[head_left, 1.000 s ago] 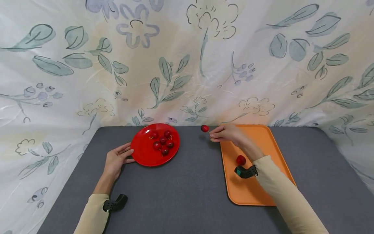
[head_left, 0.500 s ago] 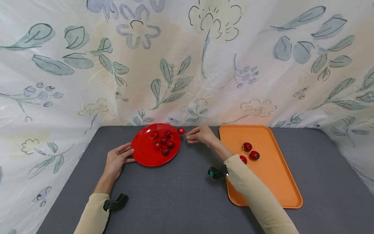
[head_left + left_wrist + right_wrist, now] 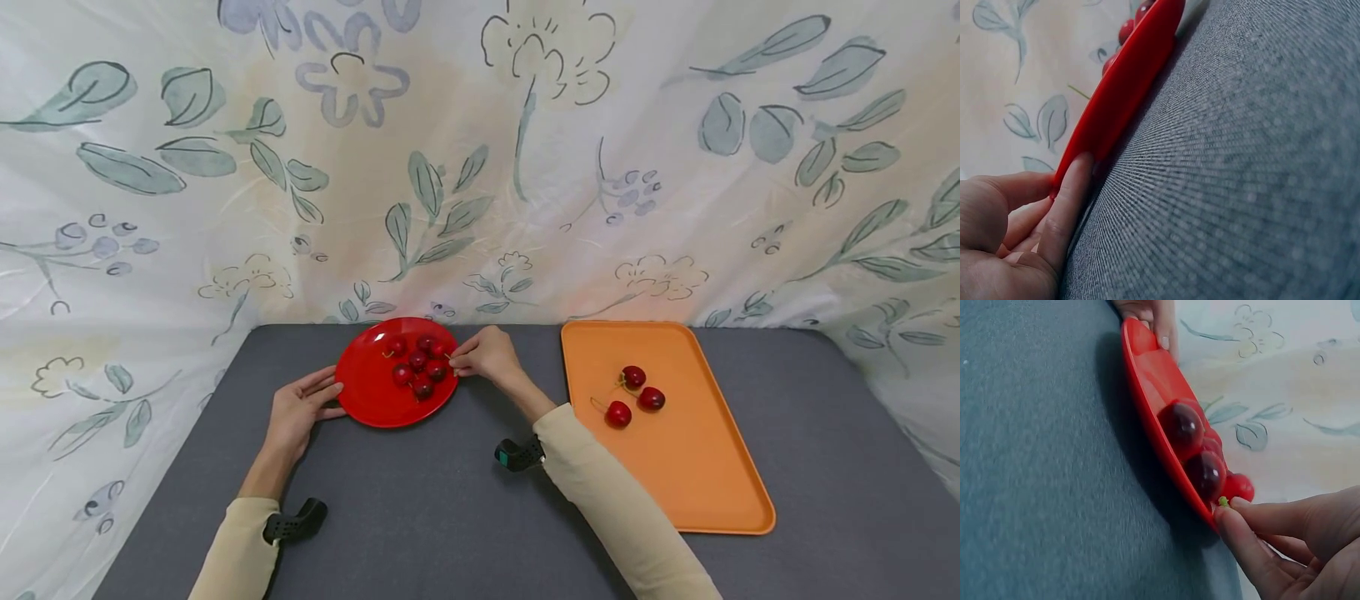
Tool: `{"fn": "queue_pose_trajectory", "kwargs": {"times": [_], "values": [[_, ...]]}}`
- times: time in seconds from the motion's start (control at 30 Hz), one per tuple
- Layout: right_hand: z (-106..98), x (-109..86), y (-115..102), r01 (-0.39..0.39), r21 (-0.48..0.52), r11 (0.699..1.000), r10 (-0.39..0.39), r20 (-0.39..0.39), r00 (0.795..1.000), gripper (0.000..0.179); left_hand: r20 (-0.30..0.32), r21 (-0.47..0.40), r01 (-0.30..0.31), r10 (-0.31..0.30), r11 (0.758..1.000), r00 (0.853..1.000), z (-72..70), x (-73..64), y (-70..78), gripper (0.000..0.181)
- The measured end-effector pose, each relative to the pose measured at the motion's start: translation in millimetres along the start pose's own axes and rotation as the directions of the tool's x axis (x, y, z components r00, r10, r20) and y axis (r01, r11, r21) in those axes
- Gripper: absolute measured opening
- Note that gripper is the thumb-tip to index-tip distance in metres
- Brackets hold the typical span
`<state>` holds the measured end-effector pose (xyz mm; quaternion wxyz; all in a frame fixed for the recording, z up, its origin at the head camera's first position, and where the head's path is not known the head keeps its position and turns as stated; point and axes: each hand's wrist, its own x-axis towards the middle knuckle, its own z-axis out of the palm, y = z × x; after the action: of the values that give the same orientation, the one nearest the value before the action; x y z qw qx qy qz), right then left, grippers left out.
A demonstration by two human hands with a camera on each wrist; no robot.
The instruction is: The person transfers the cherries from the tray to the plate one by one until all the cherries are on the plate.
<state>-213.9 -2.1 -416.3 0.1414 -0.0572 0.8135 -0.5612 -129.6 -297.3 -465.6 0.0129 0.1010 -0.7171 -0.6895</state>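
A red plate (image 3: 367, 392) bearing several dark red cherries (image 3: 417, 360) sits on the left part of the table. At its left rim my left hand (image 3: 296, 410) holds the edge; in the left wrist view, fingers (image 3: 1067, 200) lie on both sides of the rim. My right hand (image 3: 487, 357) is at the plate's right edge, pinching a cherry (image 3: 440, 349) by its stem between thumb and fingertips. Seen from the right wrist, the stem's green end (image 3: 1224, 501) shows between those fingertips, and the held cherry (image 3: 1239, 486) is beside others at the rim.
To the right lies an orange tray (image 3: 690, 467) with three cherries (image 3: 633, 392) on it, stems attached. A dark grey cloth (image 3: 435, 508) covers the table. Behind it hangs a flowered curtain (image 3: 450, 150). The right forearm crosses the tray's lower left corner.
My right hand has moved left from beside the orange tray to the red plate, bringing the cherry among the others there. The left hand stays at the rim.
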Motion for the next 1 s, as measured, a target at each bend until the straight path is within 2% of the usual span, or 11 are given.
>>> {"fn": "queue_pose_trajectory", "kwargs": {"times": [0.23, 0.4, 0.67, 0.73, 0.83, 0.9, 1.0], "values": [[8, -1.7, -7, -0.017, -0.071, 0.997, 0.017, 0.005, 1.000, 0.008, -0.011, 0.010, 0.010, -0.009, 1.000, 1.000, 0.7, 0.1, 0.2, 0.055], [8, -1.9, -7, -0.020, -0.073, 0.997, 0.021, 0.010, 1.000, 0.007, -0.010, 0.008, 0.012, -0.012, 1.000, 1.000, -0.2, 0.6, -0.5, 0.056], [-3, -10.9, -11, 0.007, -0.054, 0.999, -0.004, 0.051, 0.999, 0.010, -0.014, 0.007, 0.004, -0.003, 1.000, 1.000, 0.0, -1.5, -0.5, 0.055], [-9, -13.7, -13, 0.040, -0.100, 0.994, -0.033, 0.071, 0.997, 0.010, -0.015, 0.006, 0.005, -0.005, 1.000, 1.000, 0.3, -1.8, -0.5, 0.055], [-20, -16.8, -16, 0.107, -0.220, 0.969, -0.086, 0.105, 0.991, 0.010, -0.019, 0.007, 0.010, -0.010, 1.000, 1.000, 0.7, -1.9, -0.5, 0.056], [-30, -18.5, -18, 0.161, -0.318, 0.934, -0.126, 0.127, 0.984, 0.010, -0.024, 0.009, 0.013, -0.013, 1.000, 1.000, 0.8, -1.7, -0.4, 0.056], [-46, -20.4, -20, 0.206, -0.409, 0.889, -0.150, 0.165, 0.975, 0.012, -0.032, 0.016, 0.021, -0.020, 1.000, 0.999, 0.9, -0.3, -0.5, 0.055]]}}
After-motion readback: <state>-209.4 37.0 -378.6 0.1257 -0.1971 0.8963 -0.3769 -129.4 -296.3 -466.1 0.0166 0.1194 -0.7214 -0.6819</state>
